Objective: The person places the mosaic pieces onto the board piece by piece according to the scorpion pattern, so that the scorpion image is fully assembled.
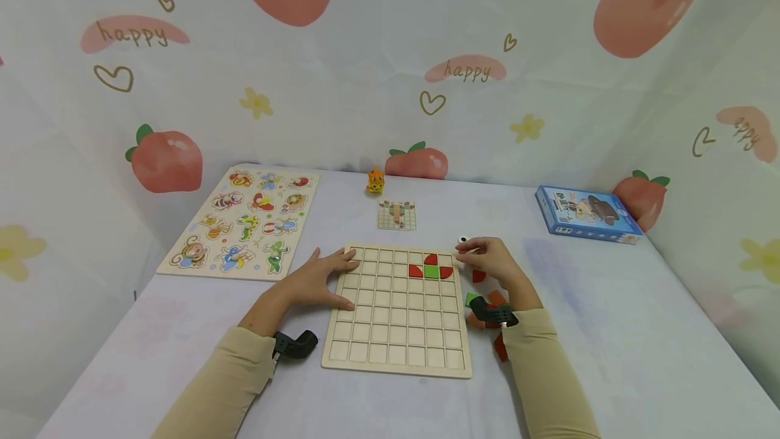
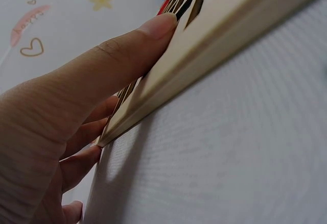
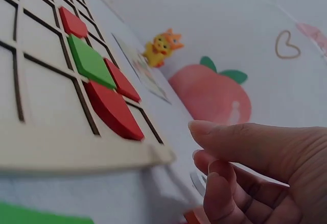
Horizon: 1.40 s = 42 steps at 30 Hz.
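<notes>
A wooden grid board (image 1: 390, 317) lies on the table between my hands. In its upper right cells a green square (image 1: 431, 272) sits among red quarter-round pieces (image 1: 446, 272). My left hand (image 1: 313, 281) rests over the board's left edge, fingers spread, thumb (image 2: 158, 27) on the top face. Just off the upper right corner is my right hand (image 1: 490, 261), thumb and forefinger slightly apart with nothing seen between them. Right at its fingertips is a white disc (image 1: 462, 240) with a black dot, partly hidden behind the fingers in the right wrist view.
Loose red, orange and green pieces (image 1: 501, 347) lie under and beside my right wrist. Behind the board are a small pattern card (image 1: 397, 215) and an orange-yellow toy figure (image 1: 376, 181). An insect puzzle board (image 1: 244, 222) lies left, a blue box (image 1: 588, 214) back right.
</notes>
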### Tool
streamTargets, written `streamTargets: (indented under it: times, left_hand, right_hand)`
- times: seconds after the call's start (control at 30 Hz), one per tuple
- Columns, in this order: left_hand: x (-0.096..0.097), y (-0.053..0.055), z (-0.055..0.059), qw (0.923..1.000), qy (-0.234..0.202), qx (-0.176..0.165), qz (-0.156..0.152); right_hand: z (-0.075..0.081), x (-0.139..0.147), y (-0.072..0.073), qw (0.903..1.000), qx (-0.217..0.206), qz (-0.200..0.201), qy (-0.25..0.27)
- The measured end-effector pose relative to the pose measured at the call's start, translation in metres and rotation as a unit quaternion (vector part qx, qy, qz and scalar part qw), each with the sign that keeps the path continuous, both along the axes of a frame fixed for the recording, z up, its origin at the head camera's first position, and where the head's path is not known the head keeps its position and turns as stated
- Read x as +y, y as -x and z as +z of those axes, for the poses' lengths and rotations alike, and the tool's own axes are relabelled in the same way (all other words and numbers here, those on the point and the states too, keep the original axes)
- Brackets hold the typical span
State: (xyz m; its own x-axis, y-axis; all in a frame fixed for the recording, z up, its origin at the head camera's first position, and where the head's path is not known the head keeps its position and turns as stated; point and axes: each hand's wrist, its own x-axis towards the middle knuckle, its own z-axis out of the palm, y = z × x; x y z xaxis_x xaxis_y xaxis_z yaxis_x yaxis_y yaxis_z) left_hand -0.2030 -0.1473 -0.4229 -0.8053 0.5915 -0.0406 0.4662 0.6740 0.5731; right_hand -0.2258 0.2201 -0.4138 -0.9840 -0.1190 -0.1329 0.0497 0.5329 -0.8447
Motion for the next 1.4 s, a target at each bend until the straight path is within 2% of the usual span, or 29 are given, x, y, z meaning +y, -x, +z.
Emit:
streamTargets:
  times: [0.17, 0.37, 0.6, 1.0, 1.27, 1.4]
  left_hand:
    - [0.0, 0.0, 0.0, 1.0, 0.001, 0.004, 0.0]
    - [0.001, 0.001, 0.0, 1.0, -0.001, 0.005, -0.003]
    - [0.0, 0.0, 0.001, 0.9999, 0.005, 0.009, -0.007]
    - [0.0, 0.0, 0.001, 0.9999, 0.005, 0.007, -0.007]
    - [0.0, 0.001, 0.0, 0.9999, 0.009, 0.008, -0.006]
    - [0.0, 0.001, -0.001, 0.9999, 0.008, 0.008, -0.005]
  right_hand:
    - [-0.003, 0.014, 0.002, 0.9989, -0.024, -0.035, 0.018]
    - [-0.007, 0.028, 0.001, 0.9983, -0.031, -0.047, 0.016]
    - [-0.008, 0.036, -0.002, 0.9981, -0.031, -0.05, -0.02]
    - [-0.007, 0.031, -0.001, 0.9958, -0.04, -0.053, -0.063]
    - [-0.009, 0.031, 0.001, 0.9976, -0.022, -0.041, -0.052]
    - [-0.009, 0.029, 0.003, 0.9981, -0.026, -0.036, -0.043]
